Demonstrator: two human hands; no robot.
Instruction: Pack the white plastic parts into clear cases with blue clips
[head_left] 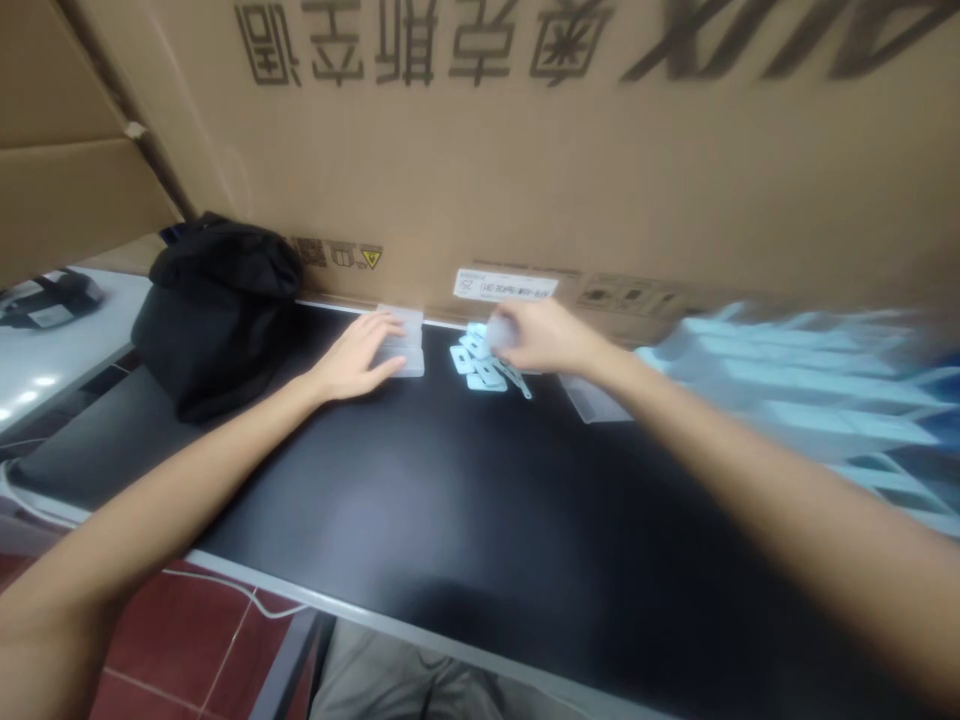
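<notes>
My left hand lies with fingers stretched out on a small open translucent plastic case, thumb and fingertips touching it. Right of the case is a loose pile of flat, light-blue plastic pieces with cut-out middles, on the black tabletop. Over the pile's right side, my right hand is closed in a pinch on a pale piece, too blurred to name its kind. Under my right forearm a clear flat plastic sheet or bag is partly hidden.
A large cardboard box with printing walls off the back. A black cloth bag slumps at the left. Blurred stacks of light-blue trays or frames stand at the right. A white cable hangs below the table's front edge.
</notes>
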